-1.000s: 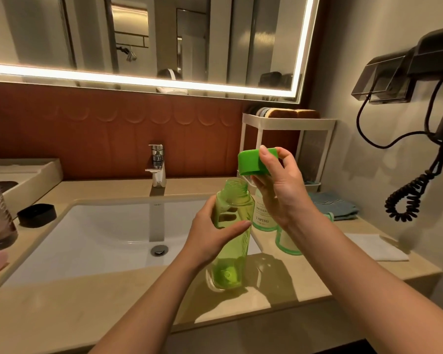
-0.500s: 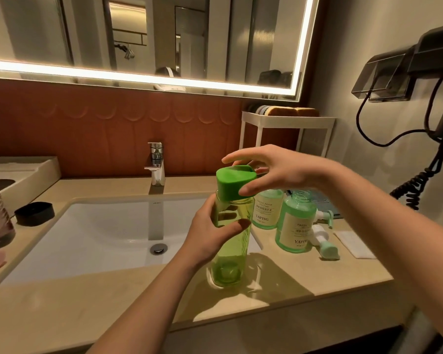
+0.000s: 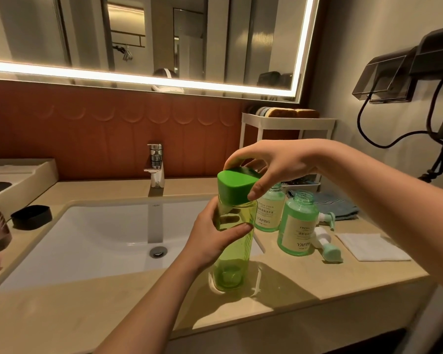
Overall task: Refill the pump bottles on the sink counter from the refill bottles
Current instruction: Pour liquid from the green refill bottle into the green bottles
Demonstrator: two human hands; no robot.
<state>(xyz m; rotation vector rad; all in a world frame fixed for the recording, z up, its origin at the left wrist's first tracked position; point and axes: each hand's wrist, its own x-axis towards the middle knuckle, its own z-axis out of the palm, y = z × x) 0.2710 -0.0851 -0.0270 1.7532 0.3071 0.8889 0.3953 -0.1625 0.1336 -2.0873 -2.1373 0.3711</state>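
Counter (image 3: 62,315), one: beige, with a white sink (image 3: 100,238) set into it.

Refill bottle (image 3: 230,274), one: translucent green, upright on the counter's front edge just right of the sink. The left hand (image 3: 212,241) grips its upper body, fingers and thumb curled round it.

Pump bottles (image 3: 298,231), two: teal, necks open, upright just right of the refill bottle.

Green cap (image 3: 237,189), one: on the refill bottle's neck, pinched from above between the right hand's (image 3: 274,164) thumb and fingertips.

Pump heads (image 3: 326,245), two: lying beside the pump bottles.
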